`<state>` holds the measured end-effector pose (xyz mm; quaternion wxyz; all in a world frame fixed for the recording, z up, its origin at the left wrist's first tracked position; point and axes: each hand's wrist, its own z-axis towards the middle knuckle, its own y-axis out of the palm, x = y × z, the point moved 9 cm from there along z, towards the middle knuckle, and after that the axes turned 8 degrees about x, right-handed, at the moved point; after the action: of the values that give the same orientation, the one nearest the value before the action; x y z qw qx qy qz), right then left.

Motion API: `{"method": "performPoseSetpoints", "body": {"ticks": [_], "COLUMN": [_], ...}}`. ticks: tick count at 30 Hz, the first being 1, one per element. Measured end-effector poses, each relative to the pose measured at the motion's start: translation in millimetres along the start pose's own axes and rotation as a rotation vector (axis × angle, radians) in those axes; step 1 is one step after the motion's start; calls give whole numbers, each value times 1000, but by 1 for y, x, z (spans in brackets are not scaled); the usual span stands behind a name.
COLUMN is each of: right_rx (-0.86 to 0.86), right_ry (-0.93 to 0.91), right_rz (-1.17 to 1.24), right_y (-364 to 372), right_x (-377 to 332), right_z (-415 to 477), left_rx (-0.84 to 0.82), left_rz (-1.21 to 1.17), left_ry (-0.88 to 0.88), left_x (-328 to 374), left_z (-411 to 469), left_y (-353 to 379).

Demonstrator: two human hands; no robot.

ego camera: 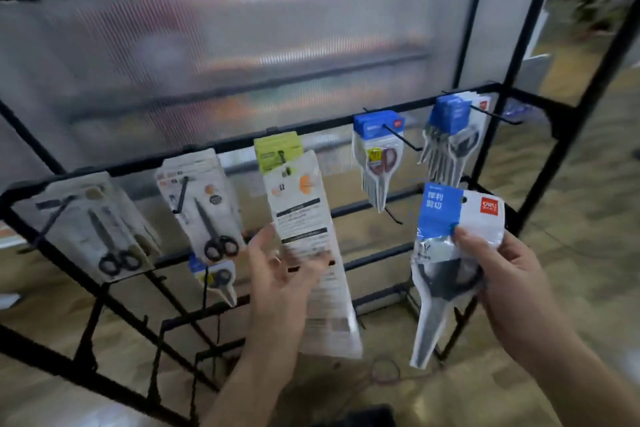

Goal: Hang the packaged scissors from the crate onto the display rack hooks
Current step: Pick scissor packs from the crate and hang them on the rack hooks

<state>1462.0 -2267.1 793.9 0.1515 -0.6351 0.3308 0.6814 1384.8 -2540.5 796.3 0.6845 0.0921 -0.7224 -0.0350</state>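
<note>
On the display rack (242, 144), the grey-carded scissors pack (93, 229) at far left and the next scissors pack (204, 204) hung from their hooks. A small blue-topped pack (216, 276) hung on a lower row.

The left hand (277, 270) lay against the lower half of the long white pack (301, 218), fingers loosely extended. Blur prevented confirmation of a pinch. The top of that pack overlapped the green-topped packs (277, 147), and its seating on a hook could not be verified. Risk: if unseated, the pack would probably drop to the floor on release.

Further right, the red-handled scissors packs (379, 156) and the crowded blue-topped stack (450, 128) occupied two hooks.

The right hand (509, 274), well apart from the left, pinched the blue-and-white scissors pack (450, 218) below that stack, clear of any hook. Risk: the hang hole (464, 200) was small and the pack flexible. A one-handed approach could miss the hook tip (517, 122) or knock hung packs loose.

The crate was not in view.
</note>
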Motion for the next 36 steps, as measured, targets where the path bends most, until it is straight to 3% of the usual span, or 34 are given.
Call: {"method": "performPoseSetpoints", "body": {"ticks": [3, 6, 8, 10, 13, 15, 20, 27, 36], "right_rx": [36, 80, 51, -12, -112, -180, -308, -264, -58], "right_ry": [0, 42, 42, 47, 75, 82, 131, 44, 25], "right_rz": [-49, -70, -93, -104, -75, -81, -61, -41, -64], "right_y": [-27, -47, -47, -42, -30, -24, -12, -16, -80], "right_x": [8, 19, 22, 22, 20, 23, 36, 26, -13], "right_z": [4, 27, 52, 83, 123, 140, 153, 163, 188], "left_rx": [-190, -426, -406, -343, -93, 58, 191, 127, -177], "left_rz": [-128, -451, -488, -458, -422, -282, -48, 70, 119], "left_ry": [-153, -435, -542, -520, -482, -340, -194, -93, -86], "left_x": [-25, -42, -53, -62, -72, -70, -59, -35, -35], "left_z": [-4, -17, -13, -7, 6, 17, 27, 23, 16], "left_y": [31, 65, 79, 88, 100, 101, 105, 116, 209]}}
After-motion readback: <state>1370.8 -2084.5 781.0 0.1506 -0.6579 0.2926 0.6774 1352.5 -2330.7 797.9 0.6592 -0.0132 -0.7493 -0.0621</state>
